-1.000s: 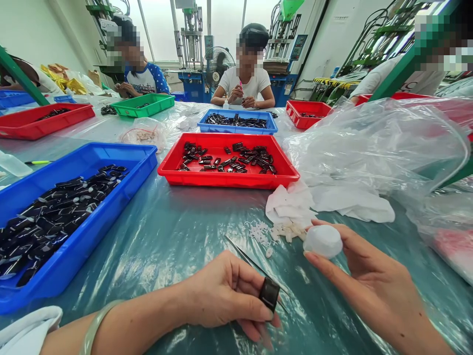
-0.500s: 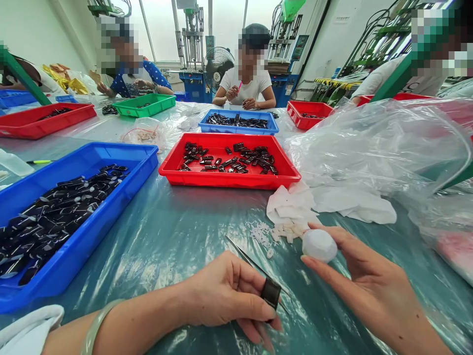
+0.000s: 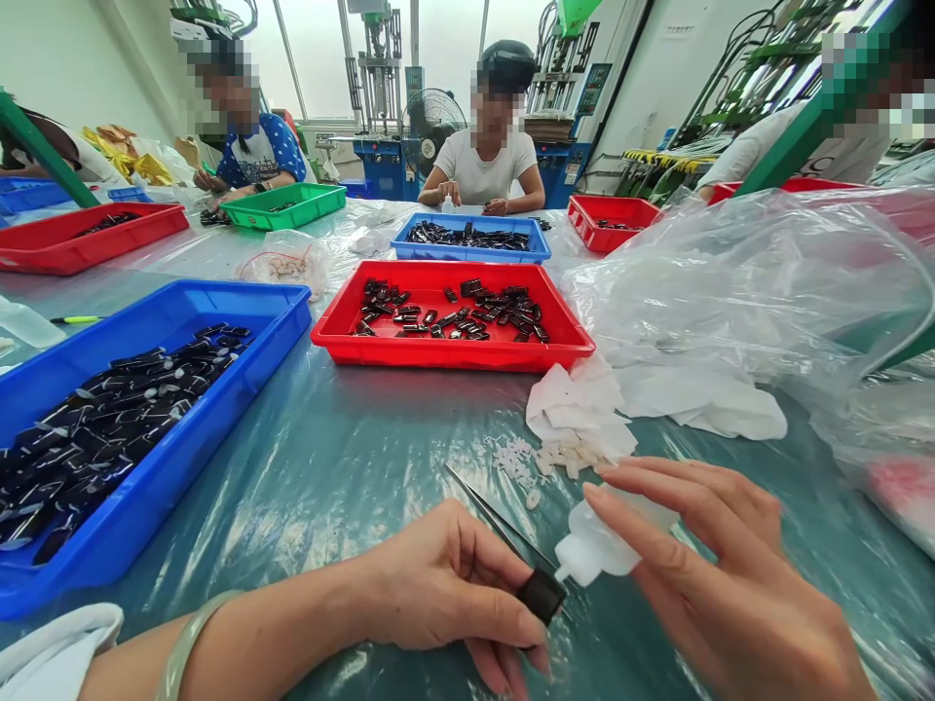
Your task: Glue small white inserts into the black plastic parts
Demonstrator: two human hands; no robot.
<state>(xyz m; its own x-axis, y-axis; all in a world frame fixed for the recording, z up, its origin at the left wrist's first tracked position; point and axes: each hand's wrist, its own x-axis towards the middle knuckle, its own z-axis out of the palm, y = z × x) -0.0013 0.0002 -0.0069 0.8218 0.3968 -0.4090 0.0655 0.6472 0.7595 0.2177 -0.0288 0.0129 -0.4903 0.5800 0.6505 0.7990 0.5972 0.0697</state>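
My left hand (image 3: 445, 584) pinches a small black plastic part (image 3: 542, 595) between thumb and fingers, low over the table. My right hand (image 3: 723, 574) grips a small translucent white squeeze bottle (image 3: 599, 545), tipped so its nozzle touches the black part. Thin metal tweezers (image 3: 489, 516) lie on the table just behind my left hand. A little heap of tiny white pieces (image 3: 544, 462) sits beyond the bottle, beside a crumpled white cloth (image 3: 577, 404).
A blue tray (image 3: 241, 375) full of black parts stands at left, a red tray (image 3: 453, 352) with several black parts ahead. Clear plastic bags (image 3: 737, 282) pile up at right. Other people sit across the table behind blue (image 3: 467, 255), green (image 3: 281, 209) and red trays (image 3: 610, 219).
My right hand turned the bottle over from bottom-up to nozzle-down and brought it left and down onto the black part. My left hand barely moved.
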